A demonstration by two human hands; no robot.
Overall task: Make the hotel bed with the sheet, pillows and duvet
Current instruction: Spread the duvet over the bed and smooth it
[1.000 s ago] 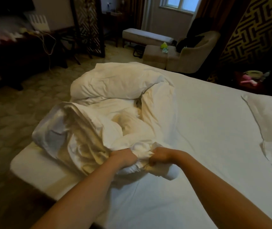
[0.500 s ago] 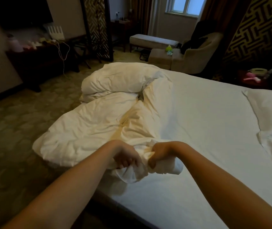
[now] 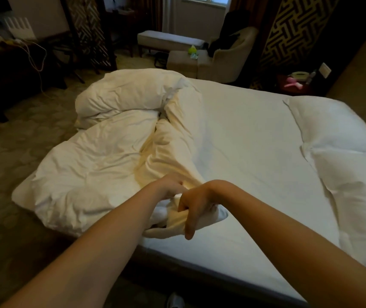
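The white duvet lies crumpled on the left side of the bed, overhanging its edge. Left hand and right hand, side by side, grip its bunched corner with curled fingers. The smooth sheet and the pillows lie rightward.

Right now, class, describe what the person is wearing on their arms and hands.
Nothing visible. The left hand and right hand are bare, without gloves, rings or a watch; the left forearm and right forearm show no sleeves up to the frame edge.
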